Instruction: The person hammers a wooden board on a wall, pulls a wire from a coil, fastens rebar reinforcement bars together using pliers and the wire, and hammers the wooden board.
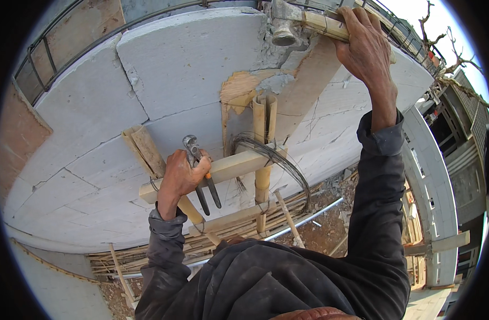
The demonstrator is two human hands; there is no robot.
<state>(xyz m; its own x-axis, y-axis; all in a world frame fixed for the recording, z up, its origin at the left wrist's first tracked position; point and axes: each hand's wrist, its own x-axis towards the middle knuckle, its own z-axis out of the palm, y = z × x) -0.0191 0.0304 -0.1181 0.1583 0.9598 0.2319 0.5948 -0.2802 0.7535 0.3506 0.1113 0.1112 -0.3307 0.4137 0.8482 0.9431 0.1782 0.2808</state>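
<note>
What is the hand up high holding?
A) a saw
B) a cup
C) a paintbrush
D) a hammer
D: the right hand grips a wooden handle with a metal head at its end, a hammer, against the wall. The left hand holds pincers on a wooden bar.

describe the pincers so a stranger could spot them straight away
Start at the big pale block wall, then drop to the horizontal wooden batten crossing it. There the left hand grips the pincers: grey metal jaws pointing up, dark handles hanging down, unlike the wood and bamboo around.
</note>
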